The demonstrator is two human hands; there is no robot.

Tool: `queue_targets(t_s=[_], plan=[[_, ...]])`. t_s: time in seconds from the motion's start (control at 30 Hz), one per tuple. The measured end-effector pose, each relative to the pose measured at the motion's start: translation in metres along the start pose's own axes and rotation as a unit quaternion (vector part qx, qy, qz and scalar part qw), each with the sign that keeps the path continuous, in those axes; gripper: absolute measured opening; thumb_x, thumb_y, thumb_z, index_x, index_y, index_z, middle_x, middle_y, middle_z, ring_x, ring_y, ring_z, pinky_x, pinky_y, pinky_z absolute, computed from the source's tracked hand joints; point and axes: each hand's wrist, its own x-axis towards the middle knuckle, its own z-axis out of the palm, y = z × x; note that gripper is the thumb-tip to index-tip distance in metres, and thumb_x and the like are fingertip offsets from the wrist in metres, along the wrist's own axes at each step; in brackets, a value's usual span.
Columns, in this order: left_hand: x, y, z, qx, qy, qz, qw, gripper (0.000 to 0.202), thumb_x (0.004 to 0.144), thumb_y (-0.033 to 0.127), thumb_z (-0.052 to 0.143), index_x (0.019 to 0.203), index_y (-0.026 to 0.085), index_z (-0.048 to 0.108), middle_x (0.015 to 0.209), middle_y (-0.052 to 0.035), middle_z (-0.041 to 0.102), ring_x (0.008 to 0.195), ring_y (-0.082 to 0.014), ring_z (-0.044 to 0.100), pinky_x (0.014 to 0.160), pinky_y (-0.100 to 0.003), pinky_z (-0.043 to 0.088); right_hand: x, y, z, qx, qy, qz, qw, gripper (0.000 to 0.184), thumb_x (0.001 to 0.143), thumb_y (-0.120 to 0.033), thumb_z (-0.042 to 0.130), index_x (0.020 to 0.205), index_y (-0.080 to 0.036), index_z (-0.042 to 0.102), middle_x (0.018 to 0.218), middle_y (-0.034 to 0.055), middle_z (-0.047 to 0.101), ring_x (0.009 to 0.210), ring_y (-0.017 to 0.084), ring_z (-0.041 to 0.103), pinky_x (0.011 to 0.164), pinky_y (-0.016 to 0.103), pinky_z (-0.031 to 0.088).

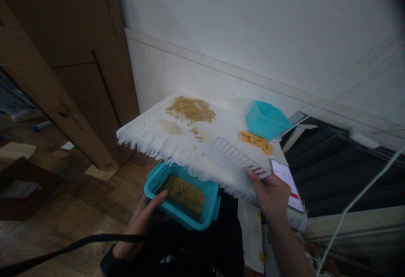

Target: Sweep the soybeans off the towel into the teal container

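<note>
My left hand [141, 220] grips a teal plastic container [182, 201] holding soybeans, held just under the front edge of a small table covered by a white fringed cloth [148, 131]. My right hand [268, 194] pinches the handle end of a white slotted scraper [232, 157] lying flat on the cloth. A pile of soybeans [190, 109] lies at the far side of the cloth. A smaller heap of white grains [170, 127] sits to its left front, with a few stray beans [196, 133] between.
An empty teal container [265, 119] stands at the table's right, beside a yellow crumpled item [256, 140]. A phone [287, 184] with a lit screen lies at the right corner. Large cardboard boxes [63, 57] stand left. A white cable [357, 201] runs at right.
</note>
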Motion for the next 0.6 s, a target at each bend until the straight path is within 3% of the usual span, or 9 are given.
queue_targets(t_s=[0.07,0.3,0.5,0.6], plan=[[0.001,-0.001,-0.002,0.006,0.001,0.005,1.0,0.079,0.09,0.057,0.08,0.161,0.035,0.052,0.177,-0.0034,0.046,0.159,-0.043,0.046,0.11,-0.05,0.063,0.01,0.001,0.011,-0.007,0.023,0.01,1.0,0.049,0.087,-0.069,0.073,0.077,-0.022,0.084,0.068,0.0049,0.079,0.059,0.023,0.069,0.054,0.031,0.051],[0.0,0.002,-0.006,0.007,0.015,-0.019,1.0,0.086,0.088,0.057,0.082,0.164,0.033,0.049,0.174,-0.0087,0.051,0.161,-0.0434,0.041,0.117,-0.055,0.057,0.037,0.0,0.041,0.015,0.006,0.015,1.0,0.05,0.087,-0.067,0.071,0.067,-0.022,0.075,0.061,0.0022,0.072,0.059,0.021,0.065,0.054,0.029,0.047],[0.002,0.0,-0.01,0.005,0.008,-0.015,1.0,0.081,0.09,0.057,0.079,0.162,0.034,0.049,0.182,-0.0049,0.037,0.164,-0.0427,0.037,0.114,-0.052,0.059,0.043,0.003,0.047,0.0,0.003,0.01,1.0,0.046,0.087,-0.064,0.072,0.067,-0.023,0.075,0.059,0.0016,0.07,0.063,0.022,0.067,0.055,0.029,0.047],[0.001,0.002,-0.01,0.009,0.004,-0.009,1.0,0.08,0.089,0.057,0.08,0.161,0.038,0.05,0.181,-0.0021,0.039,0.162,-0.0424,0.04,0.11,-0.05,0.062,0.042,0.002,0.047,0.0,-0.009,0.012,1.0,0.044,0.087,-0.062,0.072,0.069,-0.023,0.076,0.061,0.002,0.072,0.065,0.023,0.068,0.058,0.03,0.049]])
